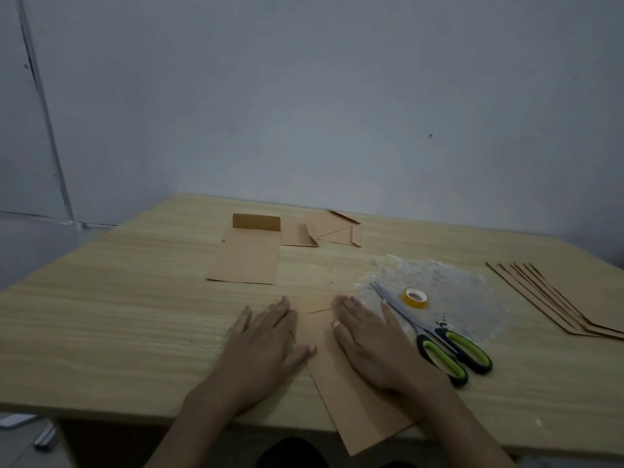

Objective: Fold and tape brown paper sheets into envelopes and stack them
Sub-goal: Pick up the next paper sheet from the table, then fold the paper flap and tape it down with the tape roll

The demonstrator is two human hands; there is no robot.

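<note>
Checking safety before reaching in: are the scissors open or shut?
Shut, as far as shows: the scissors lie flat on the table, blades together as one strip, handles side by side.

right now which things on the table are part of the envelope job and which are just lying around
Part of the job:
- brown sheet flat under left hand and right hand
- tape roll
- scissors
- unfolded sheets, far right
- folded envelopes, far side

Lying about:
- clear plastic sheet under the tape
- pale objects on the floor

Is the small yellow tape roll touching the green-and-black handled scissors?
Apart. In the head view, the small yellow tape roll sits beyond the blades of the green-and-black handled scissors, with a strip of clear plastic sheet visible between them.
</note>
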